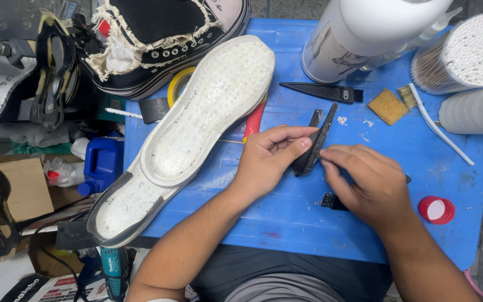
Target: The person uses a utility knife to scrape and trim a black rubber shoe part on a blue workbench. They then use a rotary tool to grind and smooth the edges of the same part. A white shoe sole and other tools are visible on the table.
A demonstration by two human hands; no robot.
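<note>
Far left, off the table edge, there's a cardboard box (20,187), a blue plastic jug (103,162) and a teal power tool (114,271) poking out lower down. Up top sits a black canvas high-top shoe (157,39) with frayed white edges, and leaning from it down across the blue table (286,218) is a big detached white sole (191,128), inner side up, its heel end hanging over the table's near-left corner. A yellow tape roll (177,84) and a red-handled tool (254,120) peek out from under the sole. Then the left hand (269,159): it's closed in a pinch around a thin black curved strip (315,145), thumb on the near face, fingers curled behind it, the strip standing roughly on end just over the middle of the table. The right hand (370,184) is right next to it, fingertips narrowed together and touching the strip's lower edge; can't tell if it actually grips anything. Further right, a black brush-like tool (320,91), a tan sponge piece (388,106), a white-handled brush (437,128), a tub of cotton swabs (465,53), and a red cap (436,210) near the right edge.
</note>
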